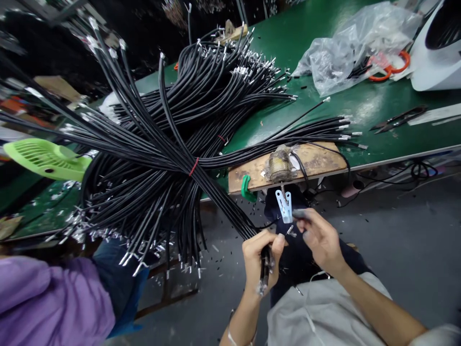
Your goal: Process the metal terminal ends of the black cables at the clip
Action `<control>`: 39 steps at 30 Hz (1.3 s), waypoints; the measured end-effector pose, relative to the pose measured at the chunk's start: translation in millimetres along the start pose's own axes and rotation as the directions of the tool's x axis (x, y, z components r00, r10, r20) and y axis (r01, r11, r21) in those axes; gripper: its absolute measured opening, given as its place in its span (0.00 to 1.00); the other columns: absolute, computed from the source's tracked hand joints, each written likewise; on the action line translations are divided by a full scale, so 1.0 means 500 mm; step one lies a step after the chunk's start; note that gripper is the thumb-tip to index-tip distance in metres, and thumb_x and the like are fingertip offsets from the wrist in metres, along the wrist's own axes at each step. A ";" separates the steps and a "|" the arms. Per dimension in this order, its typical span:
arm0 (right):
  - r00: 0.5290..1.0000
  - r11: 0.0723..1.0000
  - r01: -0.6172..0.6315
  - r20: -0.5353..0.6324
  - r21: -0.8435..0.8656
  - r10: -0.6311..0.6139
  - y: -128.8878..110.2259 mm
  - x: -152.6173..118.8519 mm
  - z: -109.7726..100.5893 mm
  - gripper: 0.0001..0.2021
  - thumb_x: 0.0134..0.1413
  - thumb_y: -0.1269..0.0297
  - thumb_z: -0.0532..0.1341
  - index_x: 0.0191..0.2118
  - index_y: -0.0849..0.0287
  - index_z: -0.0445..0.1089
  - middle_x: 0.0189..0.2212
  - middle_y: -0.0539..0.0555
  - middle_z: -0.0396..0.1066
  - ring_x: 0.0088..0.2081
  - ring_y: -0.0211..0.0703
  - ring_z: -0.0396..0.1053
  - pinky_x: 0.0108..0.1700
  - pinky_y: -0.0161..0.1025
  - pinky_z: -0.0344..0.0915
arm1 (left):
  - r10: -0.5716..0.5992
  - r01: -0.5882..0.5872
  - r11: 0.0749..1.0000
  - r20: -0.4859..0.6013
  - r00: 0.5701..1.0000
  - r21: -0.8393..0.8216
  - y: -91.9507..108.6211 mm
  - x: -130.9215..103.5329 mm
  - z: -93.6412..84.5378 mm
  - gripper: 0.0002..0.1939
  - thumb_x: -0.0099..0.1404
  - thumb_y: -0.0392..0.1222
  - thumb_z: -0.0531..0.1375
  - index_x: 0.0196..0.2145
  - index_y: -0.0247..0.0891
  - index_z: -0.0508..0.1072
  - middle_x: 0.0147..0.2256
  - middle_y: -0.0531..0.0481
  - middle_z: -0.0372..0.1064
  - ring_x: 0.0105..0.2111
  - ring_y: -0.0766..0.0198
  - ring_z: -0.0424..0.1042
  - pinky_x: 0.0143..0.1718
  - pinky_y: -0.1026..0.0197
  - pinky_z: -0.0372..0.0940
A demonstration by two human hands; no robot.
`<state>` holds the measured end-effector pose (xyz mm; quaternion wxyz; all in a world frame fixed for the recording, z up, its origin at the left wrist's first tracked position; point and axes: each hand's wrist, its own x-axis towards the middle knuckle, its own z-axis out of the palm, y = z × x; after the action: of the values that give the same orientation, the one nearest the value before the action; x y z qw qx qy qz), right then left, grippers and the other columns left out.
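My left hand [262,254] is wrapped round the ends of a bundle of black cables [225,204], which a red tie [194,166] binds further up. One thin cable end with bare silvery strands [291,231] sticks out between my hands. My right hand [321,238] is closed, thumb and fingertips together beside a pale blue clothes peg [284,206]. Whatever is between those fingertips is too small to make out. The peg sits on a thin shaft below a small motor wrapped in tape [280,166], fixed on a wooden board [324,161].
A green clamp [248,188] grips the board's edge. Large heaps of black cables [212,81] cover the green table [281,43]. Orange-handled scissors [391,67], a plastic bag [334,57] and thread snips [399,119] lie right. A green fan [46,158] and a person's purple sleeve [54,298] are left.
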<state>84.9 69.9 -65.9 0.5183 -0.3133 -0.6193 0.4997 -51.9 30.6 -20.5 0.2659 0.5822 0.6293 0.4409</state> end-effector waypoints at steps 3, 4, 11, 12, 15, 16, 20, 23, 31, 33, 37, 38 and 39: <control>0.989 0.998 0.028 0.144 -0.060 -0.019 -0.010 0.028 -0.008 0.03 0.57 0.71 0.57 0.35 0.63 0.69 0.31 0.56 0.66 0.34 0.39 0.61 0.38 0.38 0.60 | -0.031 0.031 0.999 0.042 0.999 0.011 -0.002 0.003 -0.003 0.17 0.65 0.39 0.56 0.20 0.31 0.68 0.18 0.53 0.60 0.20 0.75 0.58 0.24 0.69 0.51; 0.984 0.992 0.078 0.165 -0.095 -0.062 -0.013 0.037 -0.011 0.05 0.57 0.73 0.57 0.31 0.63 0.68 0.28 0.55 0.66 0.33 0.39 0.60 0.38 0.38 0.59 | -0.041 0.041 0.999 0.066 0.997 0.010 -0.002 0.005 -0.006 0.17 0.65 0.39 0.55 0.20 0.31 0.68 0.18 0.53 0.59 0.20 0.75 0.58 0.23 0.69 0.51; 0.878 0.731 -0.387 0.466 0.562 0.106 0.021 0.034 -0.005 0.18 0.56 0.54 0.59 0.23 0.64 0.66 0.19 0.53 0.60 0.25 0.36 0.56 0.28 0.35 0.53 | 0.185 -0.123 0.960 0.240 0.953 -0.253 -0.011 0.029 -0.025 0.19 0.64 0.49 0.56 0.23 0.31 0.70 0.21 0.50 0.63 0.22 0.73 0.62 0.26 0.69 0.54; 0.845 0.617 -0.495 0.505 0.612 0.177 0.026 0.029 0.000 0.19 0.54 0.54 0.60 0.21 0.64 0.65 0.18 0.52 0.59 0.23 0.34 0.55 0.25 0.34 0.51 | 0.199 -0.133 0.953 0.232 0.952 -0.271 -0.016 0.031 -0.024 0.18 0.63 0.49 0.58 0.24 0.31 0.70 0.22 0.50 0.64 0.23 0.73 0.62 0.26 0.69 0.55; 0.757 0.470 -0.645 0.586 0.603 0.289 0.034 0.031 0.003 0.17 0.48 0.59 0.61 0.17 0.65 0.62 0.14 0.50 0.55 0.17 0.31 0.50 0.19 0.31 0.43 | 0.224 -0.160 0.947 0.216 0.950 -0.278 -0.027 0.030 -0.018 0.13 0.62 0.45 0.60 0.26 0.31 0.71 0.24 0.49 0.66 0.25 0.72 0.64 0.29 0.69 0.58; 0.750 0.492 -0.652 0.586 0.578 0.306 0.033 0.038 0.000 0.17 0.47 0.61 0.60 0.15 0.65 0.61 0.13 0.49 0.54 0.16 0.30 0.49 0.19 0.31 0.42 | 0.232 -0.173 0.948 0.203 0.951 -0.268 -0.029 0.028 -0.016 0.11 0.62 0.43 0.61 0.27 0.32 0.71 0.24 0.49 0.66 0.25 0.72 0.64 0.29 0.69 0.58; 0.804 0.719 -0.567 0.459 0.401 0.378 0.026 0.094 -0.031 0.16 0.45 0.60 0.62 0.15 0.66 0.63 0.14 0.50 0.57 0.17 0.30 0.52 0.19 0.30 0.46 | 0.226 -0.195 0.959 0.139 0.964 -0.208 -0.025 0.023 -0.008 0.06 0.59 0.37 0.63 0.26 0.32 0.71 0.23 0.51 0.65 0.25 0.73 0.64 0.28 0.69 0.57; 0.905 0.902 -0.418 0.134 0.113 0.403 0.002 0.132 -0.048 0.17 0.51 0.56 0.60 0.20 0.66 0.67 0.17 0.52 0.63 0.21 0.32 0.58 0.23 0.31 0.53 | 0.215 -0.196 0.960 0.083 0.973 -0.200 -0.018 0.020 -0.004 0.07 0.57 0.36 0.64 0.25 0.32 0.71 0.24 0.50 0.67 0.25 0.72 0.65 0.28 0.68 0.58; 0.949 0.985 0.039 0.314 -0.171 0.017 -0.049 0.092 -0.081 0.12 0.50 0.57 0.65 0.33 0.63 0.72 0.27 0.54 0.66 0.30 0.37 0.62 0.32 0.34 0.59 | 0.121 -0.099 0.980 0.121 0.985 -0.171 -0.031 0.005 -0.016 0.10 0.60 0.40 0.62 0.25 0.32 0.71 0.22 0.51 0.64 0.24 0.72 0.62 0.27 0.68 0.55; 0.920 0.987 0.074 0.392 -0.146 -0.011 -0.036 0.076 -0.081 0.19 0.45 0.57 0.69 0.42 0.63 0.70 0.35 0.57 0.68 0.38 0.42 0.64 0.39 0.37 0.62 | 0.110 -0.079 0.982 0.179 0.978 -0.172 -0.032 0.001 -0.020 0.12 0.63 0.40 0.59 0.25 0.31 0.71 0.22 0.50 0.64 0.23 0.72 0.62 0.27 0.69 0.54; 0.922 0.970 0.223 0.344 -0.095 -0.178 -0.011 0.053 -0.053 0.07 0.53 0.69 0.63 0.39 0.63 0.69 0.34 0.57 0.69 0.37 0.41 0.62 0.41 0.40 0.60 | 0.089 -0.066 0.990 0.187 0.978 -0.124 -0.018 0.002 -0.023 0.16 0.66 0.38 0.54 0.22 0.31 0.69 0.20 0.51 0.62 0.22 0.74 0.61 0.25 0.70 0.52; 0.926 0.965 0.251 0.306 -0.069 -0.219 -0.008 0.048 -0.043 0.03 0.55 0.72 0.61 0.36 0.63 0.69 0.31 0.56 0.69 0.34 0.40 0.61 0.40 0.40 0.58 | 0.081 -0.061 0.992 0.185 0.979 -0.110 -0.013 0.006 -0.024 0.17 0.66 0.38 0.54 0.20 0.31 0.68 0.19 0.52 0.60 0.21 0.75 0.59 0.24 0.70 0.52; 0.933 0.969 0.247 0.278 -0.028 -0.230 -0.006 0.043 -0.033 0.02 0.56 0.73 0.59 0.34 0.63 0.70 0.28 0.55 0.68 0.32 0.39 0.59 0.38 0.39 0.57 | 0.079 -0.059 0.992 0.196 0.977 -0.108 -0.008 0.010 -0.025 0.19 0.67 0.39 0.53 0.19 0.31 0.66 0.18 0.52 0.59 0.20 0.75 0.58 0.24 0.70 0.51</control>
<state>95.2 93.2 -56.5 0.4749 -0.1800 -0.7335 0.4517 -65.4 32.4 -17.5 0.3416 0.6307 0.5555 0.4207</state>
